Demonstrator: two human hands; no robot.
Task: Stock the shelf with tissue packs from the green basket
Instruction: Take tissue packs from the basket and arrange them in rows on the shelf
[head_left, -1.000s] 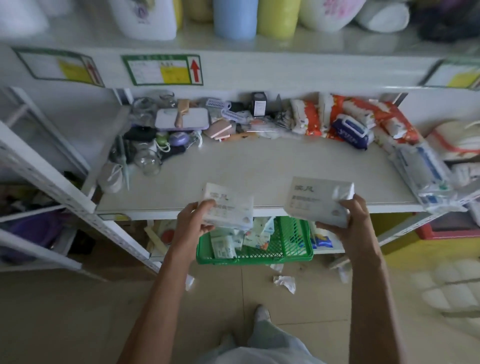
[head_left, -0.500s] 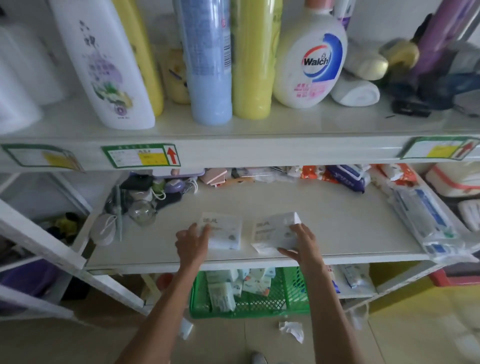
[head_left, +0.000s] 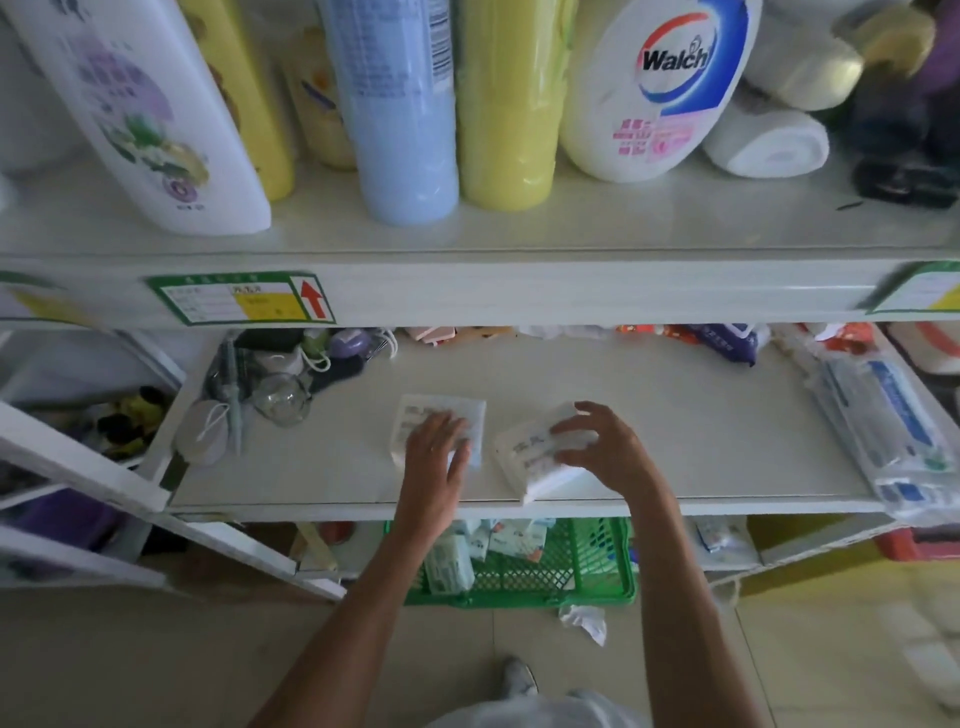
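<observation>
Two white tissue packs lie side by side on the middle shelf (head_left: 701, 441), near its front edge. My left hand (head_left: 436, 457) rests palm-down on the left tissue pack (head_left: 441, 413) and covers its near half. My right hand (head_left: 597, 441) has its fingers curled over the right tissue pack (head_left: 530, 460), which lies at an angle with one corner at the shelf's lip. Below the shelf the green basket (head_left: 597, 571) stands on the floor with several more tissue packs (head_left: 449, 566) in it.
Tall bottles, among them a Walch bottle (head_left: 670, 88), stand on the upper shelf. Small clutter with a glass jar (head_left: 283, 397) fills the shelf's back left. Plastic-wrapped packs (head_left: 883, 431) lie along its right side. A crumpled paper (head_left: 584, 621) is on the floor.
Both hands have carried the packs up from above the basket onto the middle shelf and laid them down there. The camera has tilted upward.
</observation>
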